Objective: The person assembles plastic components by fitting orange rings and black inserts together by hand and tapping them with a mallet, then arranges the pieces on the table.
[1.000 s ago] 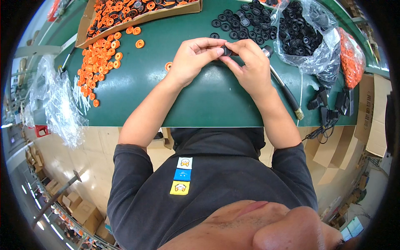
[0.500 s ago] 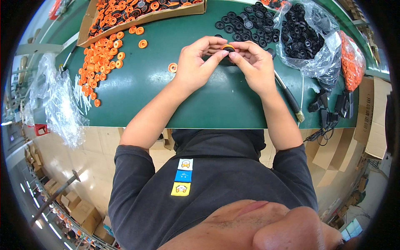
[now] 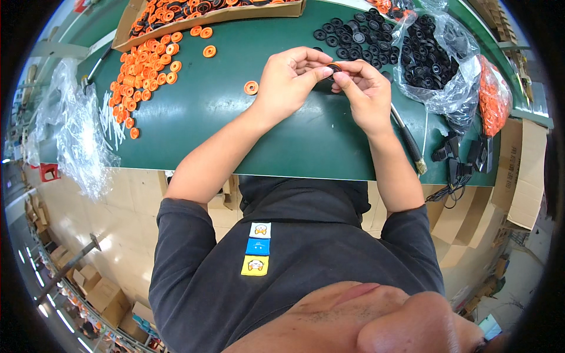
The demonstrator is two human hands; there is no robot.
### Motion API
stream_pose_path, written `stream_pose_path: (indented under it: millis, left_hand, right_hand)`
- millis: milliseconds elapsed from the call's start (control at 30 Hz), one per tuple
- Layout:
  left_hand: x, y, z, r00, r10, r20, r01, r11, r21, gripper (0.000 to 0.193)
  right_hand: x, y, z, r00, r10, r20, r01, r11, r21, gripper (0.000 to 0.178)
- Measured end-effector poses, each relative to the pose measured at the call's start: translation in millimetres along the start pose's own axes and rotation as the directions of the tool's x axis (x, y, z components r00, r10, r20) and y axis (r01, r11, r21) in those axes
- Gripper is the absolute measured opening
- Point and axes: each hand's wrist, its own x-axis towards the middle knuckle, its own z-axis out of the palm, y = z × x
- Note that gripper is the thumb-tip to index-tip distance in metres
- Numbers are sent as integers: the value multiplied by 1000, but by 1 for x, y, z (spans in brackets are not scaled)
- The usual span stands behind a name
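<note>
Between the fingertips of both hands sits a small round piece, a black plastic disc with an orange rim (image 3: 334,67), held above the green table. My left hand (image 3: 292,79) pinches it from the left with thumb and fingers. From the right, my right hand (image 3: 364,88) grips its other edge with thumb and forefinger. Part of the disc is hidden by the fingers. A single orange ring (image 3: 251,87) lies on the table to the left of my left hand. Beyond my right hand, loose black discs (image 3: 357,37) are spread out.
A cardboard box (image 3: 203,22) of orange and black pieces stands at the far left, orange rings (image 3: 144,76) heaped before it. At right are a clear bag of black discs (image 3: 432,59), a bag of orange parts (image 3: 494,97), a black-handled tool (image 3: 412,141) and black adapters (image 3: 450,150).
The held disc has tilted so more of its black face shows. Both hands still hold it; the whole view has shifted slightly.
</note>
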Motion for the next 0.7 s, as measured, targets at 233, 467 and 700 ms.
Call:
stream_pose_path:
  millis: [233, 467, 700]
  left_hand:
    - [6, -13, -7, 995, -52, 87, 52, 999, 8, 17]
    - [-5, -26, 2, 928, 173, 329, -365, 595, 716, 14]
    - [-1, -33, -6, 938, 202, 283, -346, 622, 703, 17]
  right_hand:
    - [-3, -12, -12, 999, -39, 26, 45, 956, -289, 29]
    - [-62, -33, -93, 968, -246, -47, 41, 340, -939, 29]
    - [-102, -42, -89, 838, 544, -46, -449, 640, -624, 26]
